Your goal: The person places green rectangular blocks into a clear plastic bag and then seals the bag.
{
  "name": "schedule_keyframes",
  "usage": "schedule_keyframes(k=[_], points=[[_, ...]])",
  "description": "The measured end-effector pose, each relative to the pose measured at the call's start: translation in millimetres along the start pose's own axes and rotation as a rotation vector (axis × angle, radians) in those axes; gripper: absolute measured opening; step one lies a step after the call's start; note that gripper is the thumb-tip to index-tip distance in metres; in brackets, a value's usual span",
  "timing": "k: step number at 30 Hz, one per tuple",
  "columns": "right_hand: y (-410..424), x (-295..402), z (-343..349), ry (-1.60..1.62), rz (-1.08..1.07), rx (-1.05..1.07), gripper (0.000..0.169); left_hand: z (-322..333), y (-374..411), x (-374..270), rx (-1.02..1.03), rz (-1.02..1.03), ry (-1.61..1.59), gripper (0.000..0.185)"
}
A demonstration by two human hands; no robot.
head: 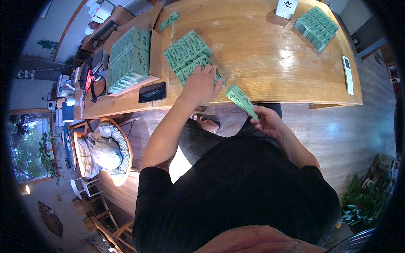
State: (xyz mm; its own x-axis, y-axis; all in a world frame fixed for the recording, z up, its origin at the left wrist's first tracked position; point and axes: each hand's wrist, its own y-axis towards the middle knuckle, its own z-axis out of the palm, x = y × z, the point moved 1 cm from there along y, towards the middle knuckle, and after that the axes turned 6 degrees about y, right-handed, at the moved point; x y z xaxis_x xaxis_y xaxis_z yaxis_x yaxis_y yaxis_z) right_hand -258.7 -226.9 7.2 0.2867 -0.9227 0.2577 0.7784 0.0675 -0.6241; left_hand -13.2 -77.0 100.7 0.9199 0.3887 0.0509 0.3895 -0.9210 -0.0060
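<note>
My right hand (pixel 267 121) holds the lower end of a slim green packet (pixel 240 99) that bears black writing, over the table's near edge. My left hand (pixel 202 83) rests with spread fingers on rows of similar green packets (pixel 185 52), which lie in a clear plastic tray on the wooden table (pixel 253 63). Whether its fingers grip one of them I cannot tell. Left of it, an open cardboard box (pixel 155 60) holds more green packets in clear wrapping (pixel 128 63). A single green packet (pixel 169 21) lies near the box's far corner.
A black smartphone (pixel 152 92) lies near the table's front edge. At the right are a block of green packets (pixel 316 27), a white card with writing (pixel 286 8) and a white remote control (pixel 347 75). A cushioned chair (pixel 104 151) stands at the lower left.
</note>
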Motion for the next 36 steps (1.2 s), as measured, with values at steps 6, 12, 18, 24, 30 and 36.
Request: schedule_keyframes(k=[6,12,18,24,30,36], points=[[12,-18,11,0.083,0.090,0.064,0.022,2,1,2,-0.006,0.015,0.023,0.055],[27,-21,1,0.238,0.072,0.070,0.021,1,0,1,-0.029,0.012,-0.007,0.054],[33,-16,-2,0.376,0.072,0.089,0.022,0,-1,-1,-0.041,-0.003,0.001,0.052],[49,-25,12,0.502,0.093,0.244,0.021,2,-1,-2,-0.052,-0.011,-0.011,0.053],[70,-31,12,0.474,0.081,0.263,0.023,0,-2,-2,-0.051,-0.016,-0.026,0.054],[61,-31,38,0.311,-0.039,0.114,0.029,4,-1,-1,-0.074,-0.021,0.002,0.056]])
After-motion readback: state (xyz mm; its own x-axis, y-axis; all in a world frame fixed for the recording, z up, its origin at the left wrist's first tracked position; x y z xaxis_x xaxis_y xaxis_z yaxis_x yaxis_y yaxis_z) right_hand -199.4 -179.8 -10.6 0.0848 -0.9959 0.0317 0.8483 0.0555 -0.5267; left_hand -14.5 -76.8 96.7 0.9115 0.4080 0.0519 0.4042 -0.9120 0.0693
